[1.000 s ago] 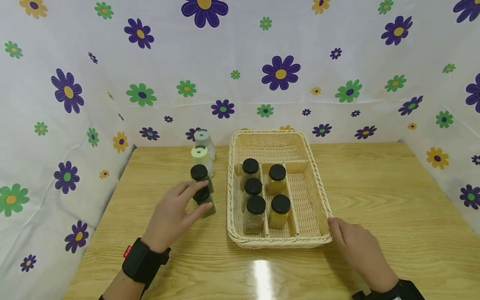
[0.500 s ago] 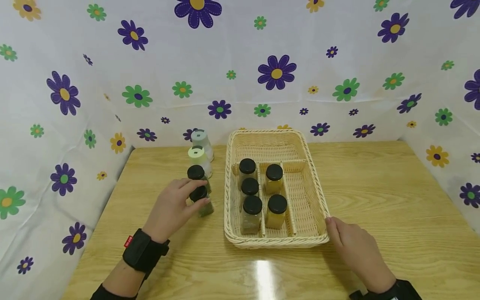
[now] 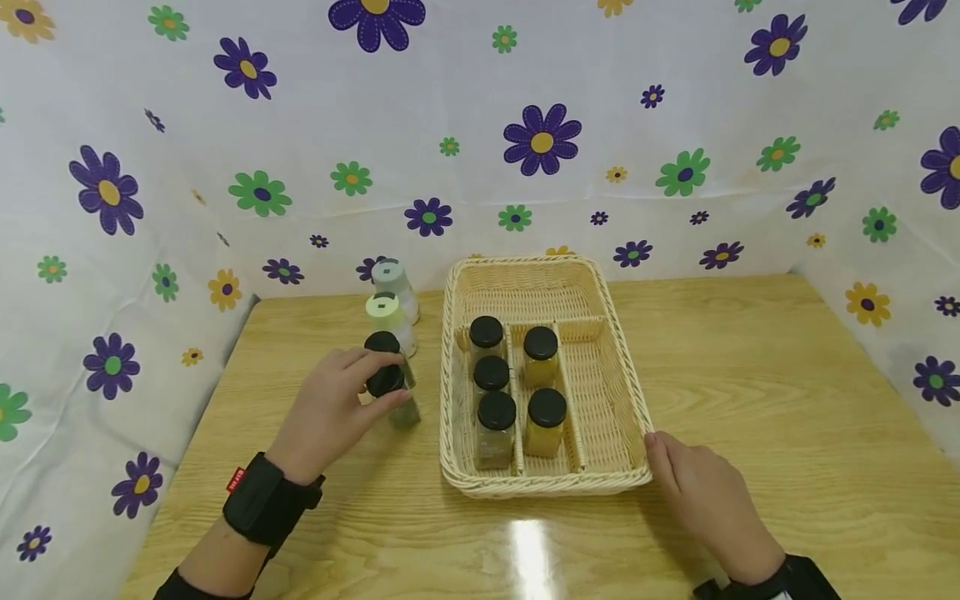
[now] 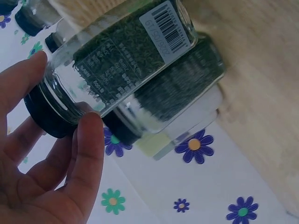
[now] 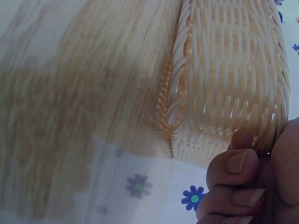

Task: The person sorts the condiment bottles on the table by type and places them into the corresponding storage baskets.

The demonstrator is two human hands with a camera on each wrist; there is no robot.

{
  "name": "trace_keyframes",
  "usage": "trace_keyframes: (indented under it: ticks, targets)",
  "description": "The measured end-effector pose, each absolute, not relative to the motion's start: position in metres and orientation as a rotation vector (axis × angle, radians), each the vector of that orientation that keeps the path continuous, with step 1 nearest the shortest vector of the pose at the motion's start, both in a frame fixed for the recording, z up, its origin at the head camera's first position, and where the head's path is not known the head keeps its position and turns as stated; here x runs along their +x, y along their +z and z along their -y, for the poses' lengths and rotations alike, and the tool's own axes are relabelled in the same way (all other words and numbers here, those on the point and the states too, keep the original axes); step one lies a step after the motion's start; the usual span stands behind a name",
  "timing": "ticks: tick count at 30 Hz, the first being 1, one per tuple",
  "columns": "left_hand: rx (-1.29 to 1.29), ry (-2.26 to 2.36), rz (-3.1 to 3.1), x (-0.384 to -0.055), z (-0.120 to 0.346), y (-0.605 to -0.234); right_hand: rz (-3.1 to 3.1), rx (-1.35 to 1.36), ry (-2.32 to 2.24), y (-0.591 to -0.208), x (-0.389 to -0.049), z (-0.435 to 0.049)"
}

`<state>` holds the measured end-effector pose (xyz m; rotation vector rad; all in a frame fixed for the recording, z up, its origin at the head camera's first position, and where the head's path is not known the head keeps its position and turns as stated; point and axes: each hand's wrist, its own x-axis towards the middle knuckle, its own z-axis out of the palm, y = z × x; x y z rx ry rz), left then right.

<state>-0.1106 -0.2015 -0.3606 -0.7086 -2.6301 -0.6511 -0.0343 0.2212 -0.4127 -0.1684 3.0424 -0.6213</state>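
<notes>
My left hand [image 3: 327, 408] pinches the nearest herb jar [image 3: 406, 414] just below its black lid, with thumb and fingers on either side. In the left wrist view that glass jar [image 4: 126, 60] shows dried green flakes and a barcode label. Right behind it stands a second herb jar [image 4: 182, 81] with a black lid. At the near right corner of the wicker basket [image 3: 551, 485], my right hand [image 3: 712, 500] grips the rim. Its thumb lies on the rim and the other fingers curl below, as the right wrist view shows on the basket's woven side [image 5: 229, 70].
Farther back in the same row stand a yellow-green-capped shaker [image 3: 390, 321] and a pale-capped shaker [image 3: 397, 287]. Several black-lidded jars fill the basket's left and middle slots, including a yellow spice jar [image 3: 544, 429]. A flowered cloth [image 3: 450, 100] hangs behind the wooden table [image 3: 750, 375].
My left hand has closed in on the nearest herb jar and now pinches it. The jar's lid has shifted slightly toward the jar behind. The right hand keeps its place on the basket; the head view has shifted.
</notes>
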Motion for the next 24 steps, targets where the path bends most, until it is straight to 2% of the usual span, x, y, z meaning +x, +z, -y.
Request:
trace_keyframes:
  ticks: [14, 24]
  targets:
    - [-0.898, -0.656, 2.460, -0.125, 0.173, -0.279, -2.999, -0.135, -0.626, -0.408, -0.034, -0.223]
    - [-0.991, -0.698, 2.466, -0.148, 0.126, -0.250, -3.028, -0.146, -0.656, -0.411, -0.036, -0.221]
